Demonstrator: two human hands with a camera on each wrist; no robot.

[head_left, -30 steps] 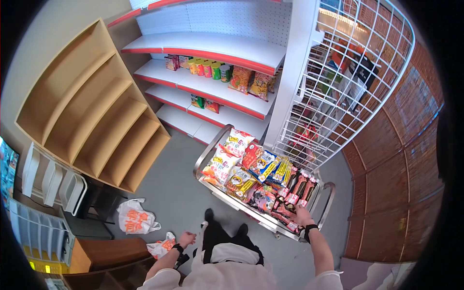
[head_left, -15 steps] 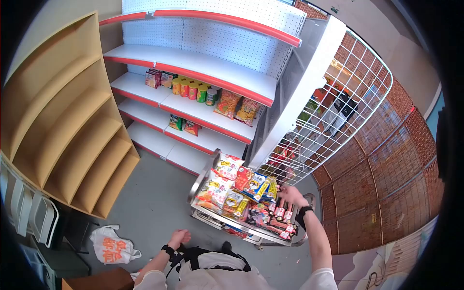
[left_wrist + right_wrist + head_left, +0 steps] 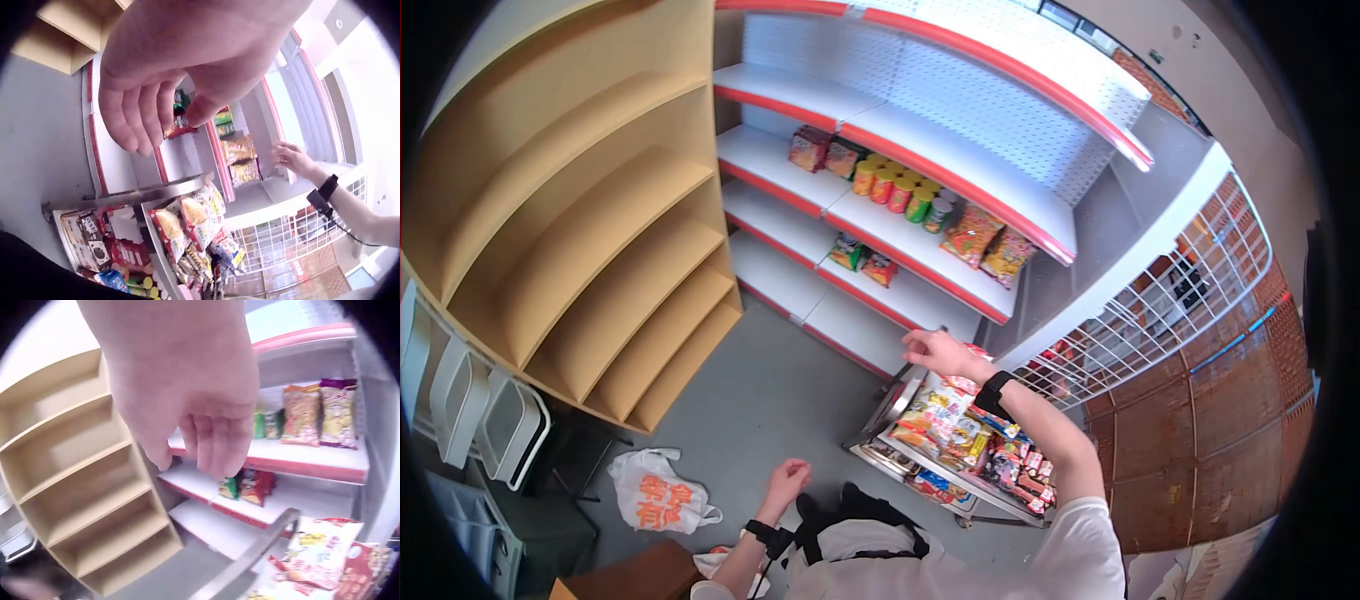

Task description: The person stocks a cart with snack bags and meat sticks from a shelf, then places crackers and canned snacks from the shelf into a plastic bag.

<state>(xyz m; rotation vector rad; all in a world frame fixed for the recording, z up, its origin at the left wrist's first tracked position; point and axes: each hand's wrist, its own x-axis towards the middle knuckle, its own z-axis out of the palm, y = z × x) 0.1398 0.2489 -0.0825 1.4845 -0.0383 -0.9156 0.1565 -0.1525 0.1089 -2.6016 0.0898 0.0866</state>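
Observation:
My right hand (image 3: 940, 352) is stretched forward over the left end of a metal cart (image 3: 250, 553), its fingers loosely bent with nothing in them. Below it, white-and-red snack bags (image 3: 319, 550) lie on the cart's top level. Small dark packets with pink-and-white labels (image 3: 1030, 470) fill the cart's other end. Low in front of my body, my left hand (image 3: 785, 482) hangs relaxed and holds nothing. More packs (image 3: 128, 250) lie on the cart's lower level.
Ahead stands a white shelf unit with red edges (image 3: 960, 290), carrying yellow-lidded cans (image 3: 900, 192), large snack bags (image 3: 972, 235) and small bags (image 3: 880, 270). A wooden shelf (image 3: 615, 230) is on the left, a wire grid (image 3: 1160, 310) on the right. A white plastic bag (image 3: 655, 490) lies on the floor.
My right hand has gone from the dark packets at the cart's right end, up and left across the cart to its left end. My view has tilted up toward the shelves.

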